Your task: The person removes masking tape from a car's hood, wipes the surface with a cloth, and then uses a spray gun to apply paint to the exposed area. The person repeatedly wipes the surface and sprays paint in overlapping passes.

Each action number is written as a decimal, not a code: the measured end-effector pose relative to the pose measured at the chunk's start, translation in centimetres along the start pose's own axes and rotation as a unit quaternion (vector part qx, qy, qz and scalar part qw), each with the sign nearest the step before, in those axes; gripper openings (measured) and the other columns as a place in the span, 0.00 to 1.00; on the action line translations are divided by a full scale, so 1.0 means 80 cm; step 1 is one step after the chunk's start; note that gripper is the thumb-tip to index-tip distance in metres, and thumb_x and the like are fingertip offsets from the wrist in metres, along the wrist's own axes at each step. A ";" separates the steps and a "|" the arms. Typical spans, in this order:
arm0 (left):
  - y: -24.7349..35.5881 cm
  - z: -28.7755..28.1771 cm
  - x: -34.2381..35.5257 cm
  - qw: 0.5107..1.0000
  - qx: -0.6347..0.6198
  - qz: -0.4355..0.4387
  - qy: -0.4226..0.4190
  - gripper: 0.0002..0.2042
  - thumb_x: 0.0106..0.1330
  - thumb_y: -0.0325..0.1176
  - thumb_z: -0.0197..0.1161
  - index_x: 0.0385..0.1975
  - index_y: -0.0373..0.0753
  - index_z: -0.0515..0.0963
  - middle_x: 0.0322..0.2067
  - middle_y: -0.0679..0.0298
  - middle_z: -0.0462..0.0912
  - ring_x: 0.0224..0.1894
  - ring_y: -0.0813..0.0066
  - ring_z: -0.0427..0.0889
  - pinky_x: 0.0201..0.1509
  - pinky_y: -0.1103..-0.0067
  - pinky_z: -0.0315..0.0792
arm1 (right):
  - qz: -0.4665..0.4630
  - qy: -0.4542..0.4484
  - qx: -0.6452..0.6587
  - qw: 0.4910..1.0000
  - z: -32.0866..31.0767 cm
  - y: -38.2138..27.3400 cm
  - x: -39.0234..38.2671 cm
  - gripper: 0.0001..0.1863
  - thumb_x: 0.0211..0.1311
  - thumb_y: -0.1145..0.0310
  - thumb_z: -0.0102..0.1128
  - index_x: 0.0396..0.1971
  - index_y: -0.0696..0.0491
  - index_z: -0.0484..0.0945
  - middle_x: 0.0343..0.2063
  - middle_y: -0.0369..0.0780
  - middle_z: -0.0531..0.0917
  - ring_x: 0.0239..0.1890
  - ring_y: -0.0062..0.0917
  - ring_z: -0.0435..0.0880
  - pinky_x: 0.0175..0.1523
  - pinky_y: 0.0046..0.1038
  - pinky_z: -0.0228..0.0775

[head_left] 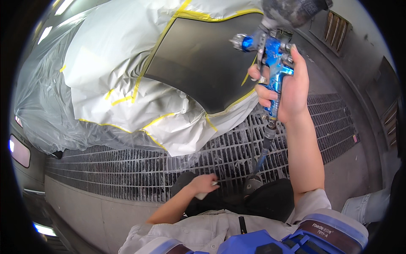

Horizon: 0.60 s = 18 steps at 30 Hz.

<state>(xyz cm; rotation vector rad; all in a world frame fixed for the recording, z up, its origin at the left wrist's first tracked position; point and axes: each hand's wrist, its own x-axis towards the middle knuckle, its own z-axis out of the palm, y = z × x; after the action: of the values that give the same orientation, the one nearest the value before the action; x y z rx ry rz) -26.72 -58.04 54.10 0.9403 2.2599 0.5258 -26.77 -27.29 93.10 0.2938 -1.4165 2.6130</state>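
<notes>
My right hand (292,91) is wrapped round the handle of a blue spray gun (275,55), raised at the upper right. Its silver nozzle points left, across the dark car panel (203,55). A dark, stained paint cup (292,12) sits on top of the gun, partly cut off by the picture's edge. From the handle an air hose (263,154) runs down. Low over my lap, my left hand (204,184) is closed on a small whitish piece (201,196); whether it is cloth or paper I cannot tell. White masking paper (101,63) with yellow tape surrounds the panel.
Clear plastic sheeting (40,97) covers the rest of the vehicle at left. Below lies a metal floor grating (127,169) spotted with residue. A grey wall with louvred vents (336,33) curves along the right. A pale wrapped pipe-like shape (366,207) stands at lower right.
</notes>
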 end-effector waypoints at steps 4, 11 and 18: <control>0.091 0.000 0.030 0.961 -0.160 0.215 0.066 0.30 0.67 0.51 0.74 0.65 0.43 0.80 0.60 0.54 0.84 0.62 0.52 0.83 0.67 0.64 0.77 | -0.013 -0.037 0.004 0.999 0.009 -0.005 0.019 0.37 0.78 0.28 0.32 0.48 0.49 0.74 0.37 0.41 0.78 0.14 0.14 0.62 0.18 0.21 0.55; 0.132 0.021 0.040 0.951 -0.178 0.243 0.069 0.22 0.70 0.43 0.74 0.60 0.42 0.82 0.55 0.56 0.85 0.60 0.54 0.84 0.67 0.66 0.76 | -0.009 -0.115 0.027 0.993 0.007 -0.020 0.034 0.36 0.77 0.29 0.32 0.51 0.47 0.74 0.37 0.40 0.77 0.14 0.13 0.61 0.19 0.21 0.57; 0.140 0.025 0.038 0.942 -0.234 0.144 0.194 0.31 0.67 0.45 0.77 0.65 0.38 0.74 0.57 0.50 0.84 0.61 0.52 0.84 0.67 0.66 0.77 | -0.081 0.071 -0.056 0.993 -0.007 -0.021 0.014 0.35 0.80 0.32 0.30 0.48 0.48 0.76 0.29 0.39 0.79 0.14 0.16 0.64 0.19 0.23 0.58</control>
<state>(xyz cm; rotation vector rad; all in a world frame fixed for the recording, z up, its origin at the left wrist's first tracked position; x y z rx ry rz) -21.61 -48.10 57.74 0.9794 2.1721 1.4164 -27.52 -25.87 94.41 0.1942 -1.4225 2.3651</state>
